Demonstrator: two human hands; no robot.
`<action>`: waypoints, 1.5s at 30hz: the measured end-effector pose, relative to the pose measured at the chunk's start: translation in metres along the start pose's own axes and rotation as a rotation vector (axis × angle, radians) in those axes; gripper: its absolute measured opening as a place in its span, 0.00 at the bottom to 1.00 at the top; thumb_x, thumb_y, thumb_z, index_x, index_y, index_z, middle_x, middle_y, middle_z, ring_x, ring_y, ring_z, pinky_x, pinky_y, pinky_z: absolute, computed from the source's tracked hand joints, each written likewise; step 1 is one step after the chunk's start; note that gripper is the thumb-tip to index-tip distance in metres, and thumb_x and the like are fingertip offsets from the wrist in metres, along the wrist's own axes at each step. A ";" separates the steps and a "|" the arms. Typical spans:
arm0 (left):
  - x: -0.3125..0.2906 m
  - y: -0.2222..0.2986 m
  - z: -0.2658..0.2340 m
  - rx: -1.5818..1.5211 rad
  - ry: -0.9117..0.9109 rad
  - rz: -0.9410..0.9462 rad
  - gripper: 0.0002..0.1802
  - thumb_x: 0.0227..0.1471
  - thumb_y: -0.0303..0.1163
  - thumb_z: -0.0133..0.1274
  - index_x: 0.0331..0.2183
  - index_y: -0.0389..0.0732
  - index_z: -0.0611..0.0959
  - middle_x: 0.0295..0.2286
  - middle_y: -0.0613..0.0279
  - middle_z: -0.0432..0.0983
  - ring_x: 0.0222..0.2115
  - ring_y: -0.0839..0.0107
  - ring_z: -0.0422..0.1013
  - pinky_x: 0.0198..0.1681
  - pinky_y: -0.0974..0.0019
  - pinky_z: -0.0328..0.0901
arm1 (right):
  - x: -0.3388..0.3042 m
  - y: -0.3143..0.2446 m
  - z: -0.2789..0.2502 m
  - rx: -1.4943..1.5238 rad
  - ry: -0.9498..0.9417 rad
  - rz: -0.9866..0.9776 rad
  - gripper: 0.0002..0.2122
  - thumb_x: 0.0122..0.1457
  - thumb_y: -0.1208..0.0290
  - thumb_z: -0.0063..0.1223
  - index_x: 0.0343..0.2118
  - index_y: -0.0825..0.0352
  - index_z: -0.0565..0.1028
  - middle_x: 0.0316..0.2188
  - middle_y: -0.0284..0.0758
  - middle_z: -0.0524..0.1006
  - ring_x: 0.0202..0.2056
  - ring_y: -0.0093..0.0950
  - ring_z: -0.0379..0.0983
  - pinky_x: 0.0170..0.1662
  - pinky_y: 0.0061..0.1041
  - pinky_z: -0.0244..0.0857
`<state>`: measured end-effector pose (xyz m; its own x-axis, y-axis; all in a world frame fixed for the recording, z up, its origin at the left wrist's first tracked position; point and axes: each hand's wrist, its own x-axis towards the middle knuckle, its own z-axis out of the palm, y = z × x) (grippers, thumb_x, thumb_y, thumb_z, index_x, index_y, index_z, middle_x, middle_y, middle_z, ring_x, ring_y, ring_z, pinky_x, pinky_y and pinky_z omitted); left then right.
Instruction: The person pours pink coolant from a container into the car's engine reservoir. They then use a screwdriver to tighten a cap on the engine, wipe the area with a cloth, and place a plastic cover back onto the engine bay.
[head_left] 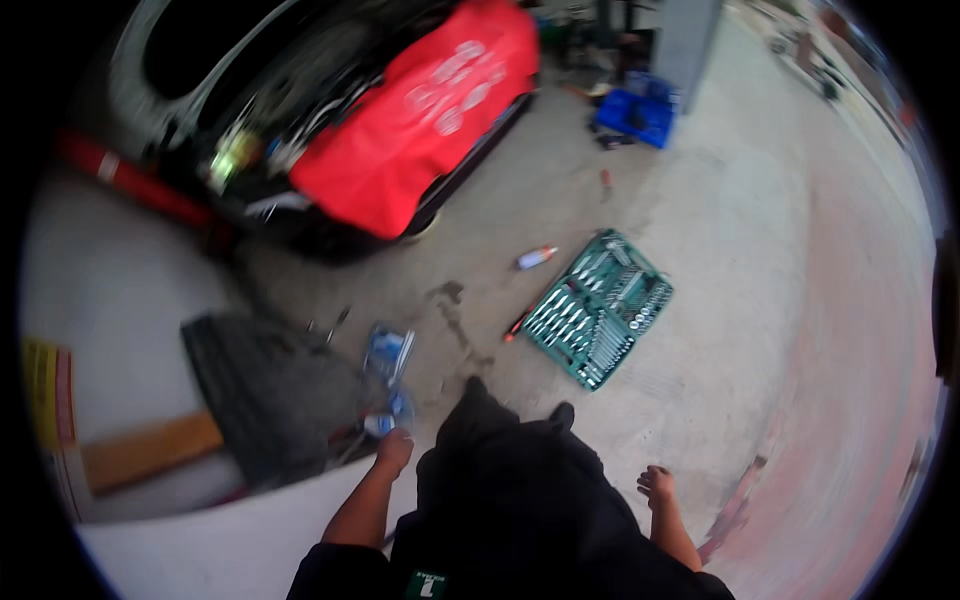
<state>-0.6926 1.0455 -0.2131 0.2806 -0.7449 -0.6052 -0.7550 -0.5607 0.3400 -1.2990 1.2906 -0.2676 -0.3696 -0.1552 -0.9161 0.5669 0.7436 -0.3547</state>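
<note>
My left hand (397,450) hangs low at my left side with its fingers curled in. The picture is blurred there, and whatever it may hold is hidden. Just beyond it in the view lies a blue-and-white package (380,425), but I cannot tell whether they touch. My right hand (655,484) hangs at my right side, its fingers slightly bent and apart, with nothing in them. On the floor ahead to the right, an open green tool case (600,310) holds rows of wrenches and sockets. A small white bottle with an orange top (537,257) lies beside it.
A car with its hood raised stands at the far left, a red cover (430,120) over its front. Dark floor mats (270,390) and a wooden board (150,452) are on the left. Farther off, a blue case (637,117) sits by a grey post (686,45).
</note>
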 end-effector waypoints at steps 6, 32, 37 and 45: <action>-0.097 -0.091 0.062 -0.321 -0.026 -0.446 0.14 0.47 0.31 0.52 0.39 0.44 0.80 0.24 0.54 0.77 0.18 0.65 0.73 0.23 0.60 0.69 | 0.025 -0.122 0.097 -0.453 -0.142 -0.143 0.15 0.57 0.67 0.50 0.45 0.67 0.72 0.33 0.40 0.77 0.32 0.34 0.76 0.33 0.35 0.71; 0.339 0.005 0.039 -0.802 0.292 -0.064 0.13 0.50 0.25 0.53 0.41 0.39 0.78 0.38 0.53 0.75 0.38 0.60 0.74 0.43 0.63 0.69 | 0.168 -0.219 0.798 -1.139 -0.586 -0.269 0.13 0.59 0.64 0.51 0.42 0.65 0.74 0.31 0.34 0.77 0.31 0.25 0.75 0.31 0.25 0.70; 0.409 -0.018 0.032 -0.659 0.274 0.034 0.19 0.50 0.26 0.55 0.46 0.39 0.74 0.43 0.51 0.72 0.39 0.56 0.74 0.44 0.61 0.69 | 0.312 -0.212 0.966 -0.713 -0.635 -0.357 0.15 0.60 0.62 0.51 0.44 0.67 0.71 0.37 0.39 0.76 0.37 0.34 0.75 0.39 0.34 0.72; 0.389 -0.039 -0.016 -0.393 -0.044 -0.104 0.26 0.42 0.25 0.61 0.46 0.38 0.75 0.42 0.48 0.74 0.42 0.51 0.73 0.46 0.57 0.68 | 0.452 -0.278 1.175 -0.065 -0.915 -0.164 0.20 0.65 0.57 0.43 0.49 0.71 0.61 0.40 0.46 0.72 0.43 0.40 0.72 0.50 0.40 0.68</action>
<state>-0.5447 0.7717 -0.4504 0.3115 -0.6657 -0.6781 -0.4375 -0.7339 0.5196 -0.7586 0.2495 -0.8030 0.2986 -0.6935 -0.6557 0.5060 0.6976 -0.5073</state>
